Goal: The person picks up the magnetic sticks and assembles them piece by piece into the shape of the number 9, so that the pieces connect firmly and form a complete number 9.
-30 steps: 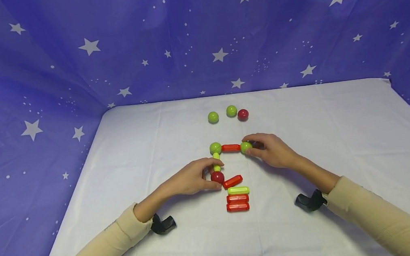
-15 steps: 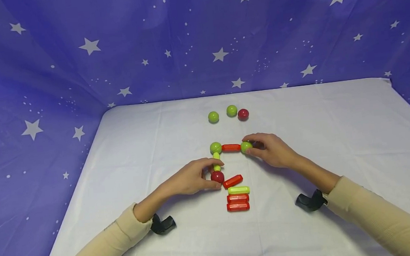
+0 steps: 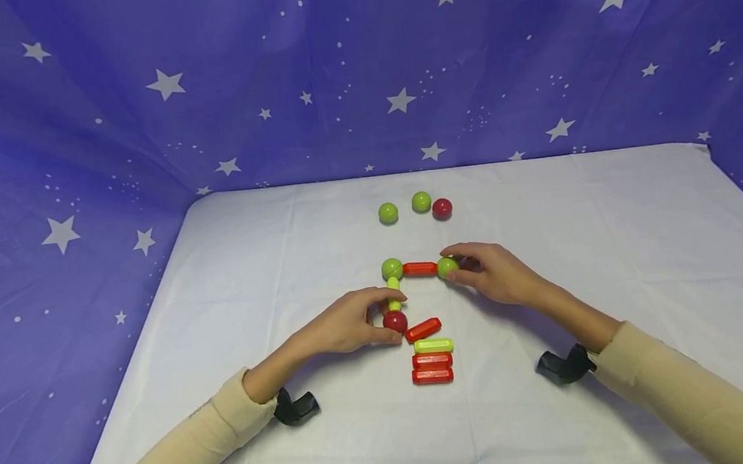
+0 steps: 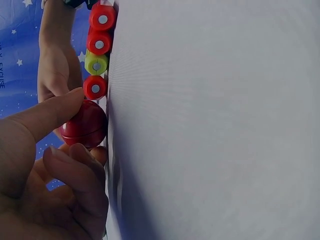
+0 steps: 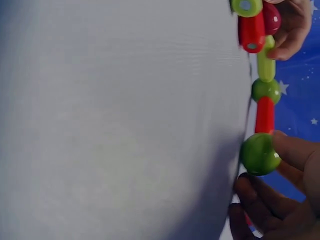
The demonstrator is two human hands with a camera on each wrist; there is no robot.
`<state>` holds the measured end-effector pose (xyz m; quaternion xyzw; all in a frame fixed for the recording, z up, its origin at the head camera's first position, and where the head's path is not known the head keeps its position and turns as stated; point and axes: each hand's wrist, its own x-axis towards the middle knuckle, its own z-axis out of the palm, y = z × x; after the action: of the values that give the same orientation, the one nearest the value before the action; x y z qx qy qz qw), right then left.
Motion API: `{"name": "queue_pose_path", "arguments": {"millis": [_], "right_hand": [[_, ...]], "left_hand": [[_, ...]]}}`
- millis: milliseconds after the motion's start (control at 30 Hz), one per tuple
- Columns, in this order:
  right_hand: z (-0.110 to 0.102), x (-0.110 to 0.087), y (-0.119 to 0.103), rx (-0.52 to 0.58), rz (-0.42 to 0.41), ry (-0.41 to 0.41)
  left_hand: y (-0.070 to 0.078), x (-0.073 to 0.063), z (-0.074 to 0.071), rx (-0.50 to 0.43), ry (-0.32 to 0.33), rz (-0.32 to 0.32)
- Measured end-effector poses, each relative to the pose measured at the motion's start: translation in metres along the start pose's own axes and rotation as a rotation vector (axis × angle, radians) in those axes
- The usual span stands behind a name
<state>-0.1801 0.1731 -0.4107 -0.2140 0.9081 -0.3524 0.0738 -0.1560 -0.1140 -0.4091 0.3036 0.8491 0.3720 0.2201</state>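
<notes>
My left hand (image 3: 346, 322) holds a red ball (image 3: 395, 322) between thumb and fingers, its index finger reaching over the yellow-green rod (image 3: 393, 289) joined to that ball. This rod runs up to a green corner ball (image 3: 392, 268), where a red rod (image 3: 420, 268) leads off to the right. At its far end is another green ball (image 3: 447, 267), which my right hand (image 3: 497, 272) pinches between thumb and fingers. Together the pieces form an L lying on the white cloth. In the left wrist view the thumb presses against the red ball (image 4: 85, 127).
Just right of the held red ball lies a slanted red rod (image 3: 423, 330). Below it are a yellow-green rod (image 3: 434, 346) and two red rods (image 3: 433, 376), with metal discs in their ends. Farther back sit two loose green balls (image 3: 421, 201) and a red one (image 3: 442, 209).
</notes>
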Motion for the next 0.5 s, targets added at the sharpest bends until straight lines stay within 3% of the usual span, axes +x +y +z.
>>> {"name": "queue_pose_path", "arguments": {"millis": [233, 500], "right_hand": [[-0.004, -0.011, -0.010, 0.013, -0.048, 0.094], [0.006, -0.024, -0.026, 0.046, -0.054, 0.136]], "left_hand": [[-0.001, 0.000, 0.000, -0.003, -0.001, -0.002], [-0.001, -0.001, 0.000, -0.009, 0.000, -0.004]]}}
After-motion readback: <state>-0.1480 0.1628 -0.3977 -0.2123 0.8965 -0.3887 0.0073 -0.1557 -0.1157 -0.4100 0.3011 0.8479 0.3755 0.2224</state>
